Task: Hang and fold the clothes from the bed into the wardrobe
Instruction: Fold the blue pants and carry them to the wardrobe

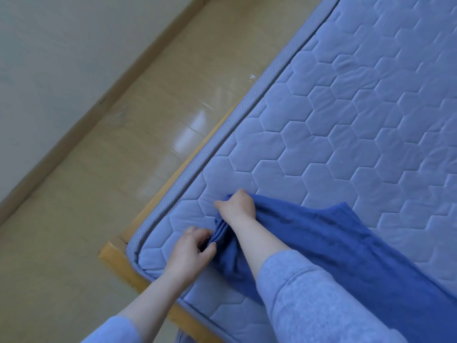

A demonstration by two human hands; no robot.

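The right hand (237, 204) is curled tight on the bunched top edge of a blue cloth (321, 243). The left hand (194, 247) is just below and to the left of it. Its fingers and thumb are bent and pinch the small folds of the same cloth. The two hands are close but do not touch.

The blue cloth lies on the mattress (346, 120). It spreads out from the right hand, down and to the right, under the right arm in its light blue sleeve (309, 305).

The mattress is pale blue with stitched six-sided shapes all over it. It goes on far above and to the right of both hands. A raised seam runs along its edge, just left of the hands.

A wooden bed frame (116, 258) sticks out under the mattress corner, left of the left hand. Past it is a shiny tan floor (148, 120) with bright spots of light. Further left stands a pale wall (49, 45) with a brown strip (99, 100) along its bottom.
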